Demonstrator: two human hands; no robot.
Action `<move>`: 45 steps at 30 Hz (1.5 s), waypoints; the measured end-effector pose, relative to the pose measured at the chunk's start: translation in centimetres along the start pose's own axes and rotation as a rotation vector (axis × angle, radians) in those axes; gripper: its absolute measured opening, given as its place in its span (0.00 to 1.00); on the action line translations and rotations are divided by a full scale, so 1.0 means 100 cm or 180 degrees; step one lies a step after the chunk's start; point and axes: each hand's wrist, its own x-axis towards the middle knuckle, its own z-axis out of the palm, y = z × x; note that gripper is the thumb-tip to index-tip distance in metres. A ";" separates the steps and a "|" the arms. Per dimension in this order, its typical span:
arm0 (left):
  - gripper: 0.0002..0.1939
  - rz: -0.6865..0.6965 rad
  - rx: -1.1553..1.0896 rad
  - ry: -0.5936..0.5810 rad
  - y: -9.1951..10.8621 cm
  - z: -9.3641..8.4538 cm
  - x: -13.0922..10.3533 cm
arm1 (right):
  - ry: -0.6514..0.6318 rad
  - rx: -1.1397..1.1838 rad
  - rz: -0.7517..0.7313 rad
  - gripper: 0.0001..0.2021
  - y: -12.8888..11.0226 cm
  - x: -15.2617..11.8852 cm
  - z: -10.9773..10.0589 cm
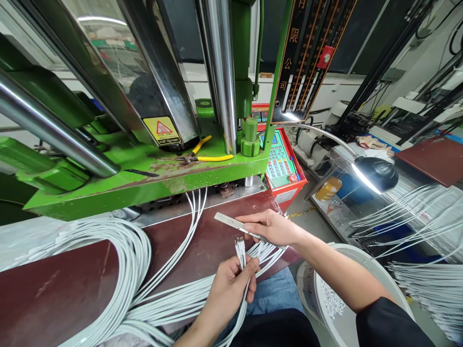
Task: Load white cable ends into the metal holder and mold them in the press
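I see my left hand (227, 284) gripping a bunch of white cables (240, 251) upright above the worktop (202, 241); my right hand (271, 226) pinches a flat metal strip (231, 223) against their tips. Aligning ends, I judge; next needs steady, level pressure.

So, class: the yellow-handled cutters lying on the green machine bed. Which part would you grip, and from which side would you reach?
Grip the two yellow handles of the cutters, coming from the right. They splay towards the steel column, open to a hand, while the dark jaws point left. Closing the handles together should give a firm hold.
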 end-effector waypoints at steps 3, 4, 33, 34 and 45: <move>0.18 0.0019 -0.0108 -0.0029 0.003 0.000 0.001 | -0.0014 0.0194 0.0033 0.22 -0.002 0.000 -0.001; 0.17 0.0020 -0.0232 -0.0024 0.004 0.000 0.001 | -0.0014 0.0274 0.0052 0.22 -0.003 0.000 -0.002; 0.15 -0.0038 -0.0494 0.0053 0.010 -0.006 0.005 | -0.0259 -0.0150 -0.0121 0.23 -0.004 -0.002 -0.003; 0.15 -0.0015 -0.0516 0.0023 0.010 -0.005 0.004 | -0.0284 -0.0156 -0.0148 0.23 -0.004 -0.002 -0.004; 0.11 0.0058 -0.1118 -0.0120 0.015 -0.012 -0.001 | -0.0253 0.0248 0.0034 0.24 -0.003 -0.007 -0.017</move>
